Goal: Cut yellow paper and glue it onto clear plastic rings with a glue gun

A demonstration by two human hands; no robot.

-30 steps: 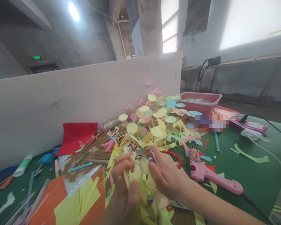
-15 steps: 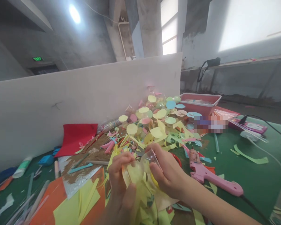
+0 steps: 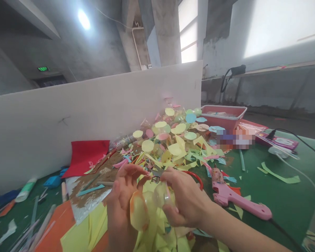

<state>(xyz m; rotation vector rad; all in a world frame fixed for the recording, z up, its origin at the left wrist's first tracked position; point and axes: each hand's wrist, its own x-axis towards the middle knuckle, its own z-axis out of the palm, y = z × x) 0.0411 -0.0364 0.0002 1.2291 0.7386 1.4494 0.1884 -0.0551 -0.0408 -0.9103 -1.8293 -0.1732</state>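
Observation:
My left hand (image 3: 120,199) and my right hand (image 3: 185,199) meet low in the middle of the view, over a heap of yellow paper scraps (image 3: 157,234). The left hand grips a clear plastic half-ball with a yellow paper disc (image 3: 138,211) against it, fingers curled at the top. Fingers of the right hand wrap round a second clear plastic half-ball (image 3: 161,196), pressed next to the first. A pair of red-handled scissors (image 3: 193,175) lies just behind the right hand.
A pink glue gun (image 3: 236,199) lies right of my hands on the green table (image 3: 286,203), its cord trailing off. Behind, a pile of paper discs and scraps (image 3: 173,136), a pink tray (image 3: 223,113), red felt (image 3: 86,154), orange paper (image 3: 57,224) and a white board (image 3: 68,119).
My left hand has turned and dropped lower, so the yellow disc now faces me. The right hand has closed further round its half-ball and pressed it against the left one.

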